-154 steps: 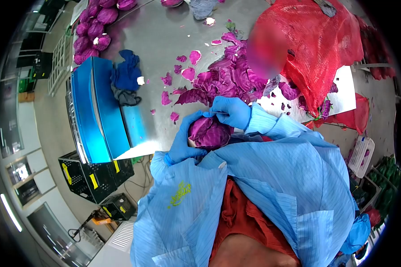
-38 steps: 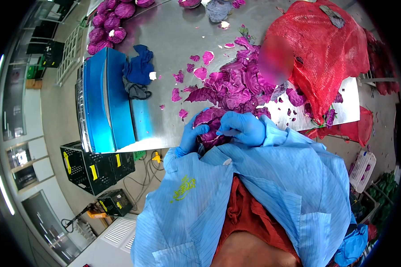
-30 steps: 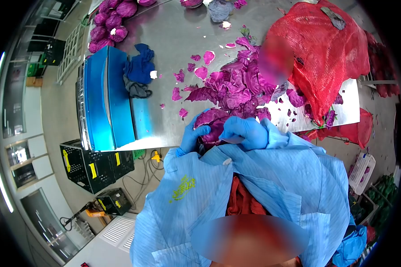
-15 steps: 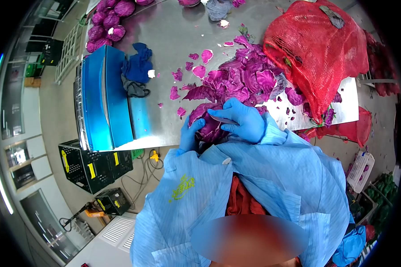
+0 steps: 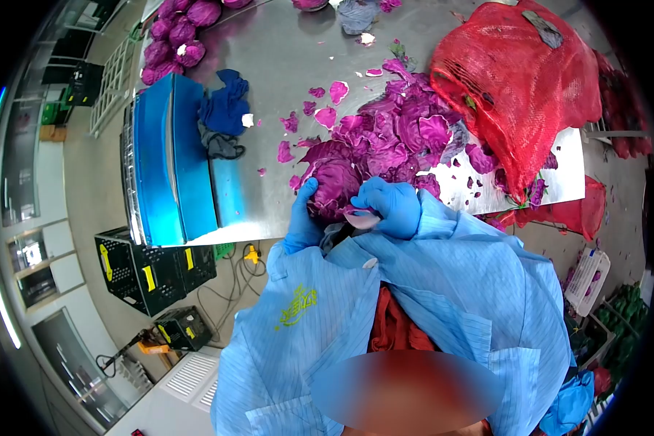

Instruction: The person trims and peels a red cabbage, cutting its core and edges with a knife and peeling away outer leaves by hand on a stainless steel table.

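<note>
My left hand (image 5: pixel 302 218), in a blue glove, curls around the left side of a purple cabbage head (image 5: pixel 334 182) at the table's near edge. My gloved right hand (image 5: pixel 391 206) is closed at the cabbage's lower right. A small knife (image 5: pixel 362 219) with a pale, shiny blade juts from its fingers toward the cabbage; the handle is hidden in the fist. Directly beyond the cabbage lies a heap of loose purple leaves (image 5: pixel 403 127), with torn leaf pieces (image 5: pixel 325 117) scattered to its left.
A red mesh sack (image 5: pixel 512 80) lies on the metal table (image 5: pixel 283 65) at the right. Whole purple cabbages (image 5: pixel 182 33) are piled at the far left. A blue box (image 5: pixel 174 160) stands at the left edge beside a dark blue cloth (image 5: pixel 227 103). Black crates (image 5: pixel 142 272) stand below.
My right hand has moved down and slightly right with the knife, off the cabbage's top to its lower side. The cabbage now shows more of its leafy top, and my left hand has shifted slightly.
</note>
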The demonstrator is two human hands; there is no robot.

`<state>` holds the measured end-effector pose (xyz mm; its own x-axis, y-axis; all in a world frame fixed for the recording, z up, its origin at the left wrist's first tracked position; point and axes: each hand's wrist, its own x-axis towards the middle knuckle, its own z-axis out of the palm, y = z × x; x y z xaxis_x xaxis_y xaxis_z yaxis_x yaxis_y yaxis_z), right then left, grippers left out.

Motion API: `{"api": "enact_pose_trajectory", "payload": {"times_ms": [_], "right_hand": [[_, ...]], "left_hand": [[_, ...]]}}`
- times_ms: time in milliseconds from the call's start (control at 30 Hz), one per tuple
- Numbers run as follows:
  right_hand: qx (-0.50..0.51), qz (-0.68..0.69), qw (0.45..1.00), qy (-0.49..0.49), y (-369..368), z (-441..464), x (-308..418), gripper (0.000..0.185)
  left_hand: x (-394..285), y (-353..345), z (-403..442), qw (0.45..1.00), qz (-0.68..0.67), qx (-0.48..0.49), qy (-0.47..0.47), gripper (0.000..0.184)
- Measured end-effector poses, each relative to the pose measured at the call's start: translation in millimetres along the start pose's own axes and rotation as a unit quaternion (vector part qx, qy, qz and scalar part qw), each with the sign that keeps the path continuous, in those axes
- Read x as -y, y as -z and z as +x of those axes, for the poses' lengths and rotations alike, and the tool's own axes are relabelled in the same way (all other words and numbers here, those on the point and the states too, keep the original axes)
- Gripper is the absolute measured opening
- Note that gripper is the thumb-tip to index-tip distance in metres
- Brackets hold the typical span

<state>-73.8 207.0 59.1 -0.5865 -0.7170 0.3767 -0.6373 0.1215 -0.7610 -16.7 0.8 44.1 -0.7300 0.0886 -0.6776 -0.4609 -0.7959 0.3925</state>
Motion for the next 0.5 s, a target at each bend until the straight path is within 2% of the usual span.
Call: {"api": "enact_pose_trajectory", "payload": {"times_ms": [67,267,367,500], "right_hand": [[-0.025,-0.021,0.998,0.047,0.5,0.4,2.5,0.033],[-0.019,-0.015,0.996,0.086,-8.3,-9.4,-12.2,0.036],[0.044,-0.02,0.998,0.048,-2.5,-15.3,-17.8,0.049],[0.022,0.028,0.999,0.003,7.2,-9.3,-11.6,0.041]], "left_hand": [[-2.7,-6.8,-2.9,1.0,0.014,0.001,-0.015,0.078],[-5.3,6.3,3.1,0.999,-0.031,0.013,0.017,0.081],[-4.9,11.7,6.3,0.997,-0.058,0.057,0.019,0.083],[-7.0,7.3,6.8,0.995,-0.047,0.088,-0.005,0.083]]}}
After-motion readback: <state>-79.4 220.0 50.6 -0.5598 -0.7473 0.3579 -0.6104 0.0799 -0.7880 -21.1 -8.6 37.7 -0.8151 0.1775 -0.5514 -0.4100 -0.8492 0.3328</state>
